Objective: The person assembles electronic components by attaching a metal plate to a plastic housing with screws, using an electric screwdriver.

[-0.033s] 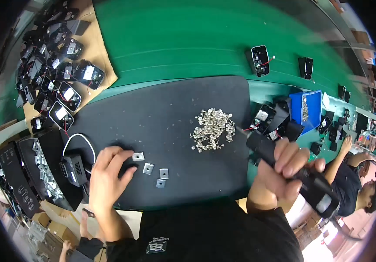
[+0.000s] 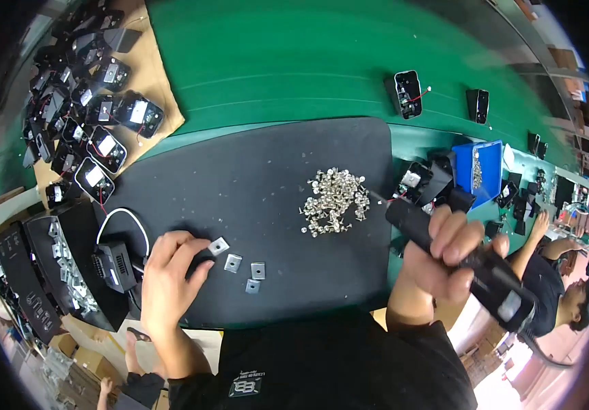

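Observation:
My left hand (image 2: 171,273) rests at the left of the dark mat, thumb and index finger apart. Its index fingertip touches the edge of a small square metal plate (image 2: 219,246) with a hole in it. Beside that lie further plates of the same kind: one plate (image 2: 233,263), another plate (image 2: 258,270) and a lower plate (image 2: 253,286). My right hand (image 2: 448,256) is wrapped round a black corded electric screwdriver (image 2: 414,229). The screwdriver's tip points up and left, towards a heap of shiny screws (image 2: 335,199) on the mat, apart from it.
A black bin (image 2: 79,273) with metal plates stands at the left, next to a dark device (image 2: 115,266) with a white cable. Many black housings (image 2: 106,147) crowd cardboard at far left. A blue tray (image 2: 489,174) stands right; beyond it a co-worker (image 2: 561,294) sits.
The metal plate at my left index fingertip has turned and now lies tilted. My right hand and the screwdriver have shifted only slightly.

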Demonstrator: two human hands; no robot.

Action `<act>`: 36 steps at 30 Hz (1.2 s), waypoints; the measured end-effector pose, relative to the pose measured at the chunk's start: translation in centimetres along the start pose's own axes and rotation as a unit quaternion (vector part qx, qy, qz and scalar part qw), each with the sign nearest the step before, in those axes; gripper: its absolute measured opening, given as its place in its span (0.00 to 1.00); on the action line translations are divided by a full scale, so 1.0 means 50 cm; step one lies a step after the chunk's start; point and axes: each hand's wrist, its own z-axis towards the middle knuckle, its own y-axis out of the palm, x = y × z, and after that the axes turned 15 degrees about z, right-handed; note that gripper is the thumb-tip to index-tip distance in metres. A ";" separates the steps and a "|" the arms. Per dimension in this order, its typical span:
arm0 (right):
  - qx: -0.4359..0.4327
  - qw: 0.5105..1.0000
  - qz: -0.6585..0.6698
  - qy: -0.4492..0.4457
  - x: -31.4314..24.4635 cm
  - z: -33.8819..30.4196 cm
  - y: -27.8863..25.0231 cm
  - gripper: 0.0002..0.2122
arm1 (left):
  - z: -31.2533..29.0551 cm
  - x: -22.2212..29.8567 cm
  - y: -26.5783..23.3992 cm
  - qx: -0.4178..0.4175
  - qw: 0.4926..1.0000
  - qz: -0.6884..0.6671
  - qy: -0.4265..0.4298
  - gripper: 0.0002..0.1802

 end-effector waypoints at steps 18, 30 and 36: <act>-0.059 0.993 0.102 0.011 -0.011 0.019 0.029 0.23 | 0.016 0.034 0.028 0.026 0.999 -0.040 0.012 0.12; -0.092 0.939 0.313 0.110 -0.015 -0.082 -0.012 0.19 | 0.220 0.180 0.042 0.187 0.961 -0.199 0.043 0.07; -0.082 0.917 0.370 0.122 -0.037 -0.089 -0.014 0.19 | 0.398 0.258 0.087 0.241 0.944 -0.193 0.114 0.08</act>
